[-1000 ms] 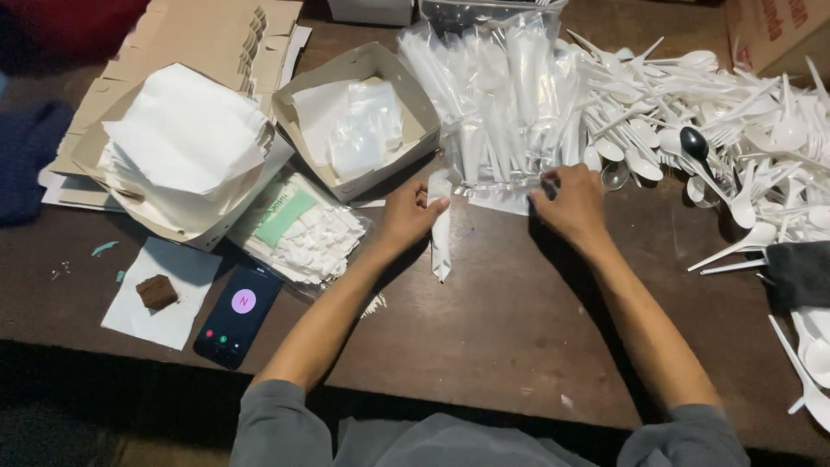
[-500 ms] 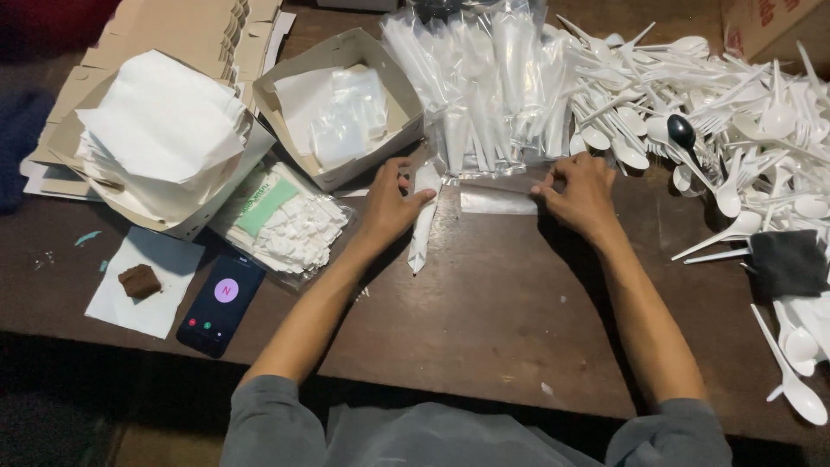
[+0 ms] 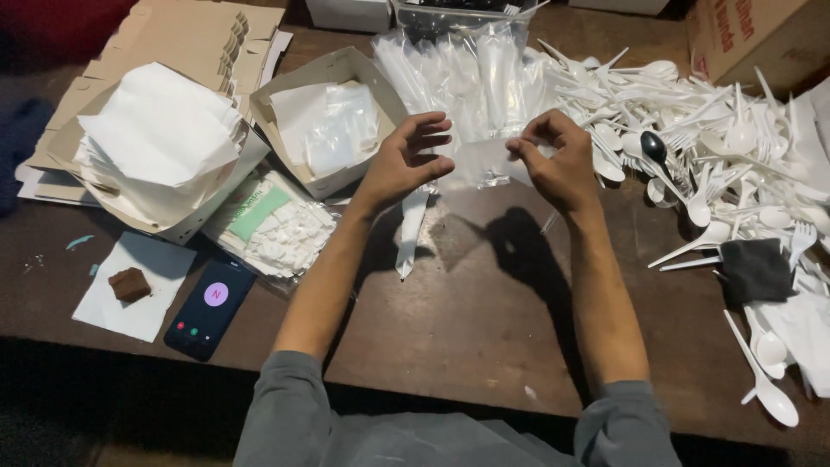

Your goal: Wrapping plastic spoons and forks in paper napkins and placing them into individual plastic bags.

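Clear plastic sleeve (image 3: pixel 480 164) stretched L-R between left hand (image 3: pixel 405 163) & right hand (image 3: pixel 556 160), fingertips pinching each end, lifted above table's (image 3: pixel 484 329) far edge.

Cardboard box (image 3: pixel 761 39) cut off at top right, clear bag (image 3: pixel 484 164) between hands hard to make out

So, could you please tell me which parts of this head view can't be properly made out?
- Clear plastic sleeve between the left hand and right hand: transparent against the stacked sleeves behind, so its edges and contents are unclear.
- Cardboard carton: cut off by the top right corner.
- Container at the top edge: cropped, contents hidden.
- Phone: screen detail too small.
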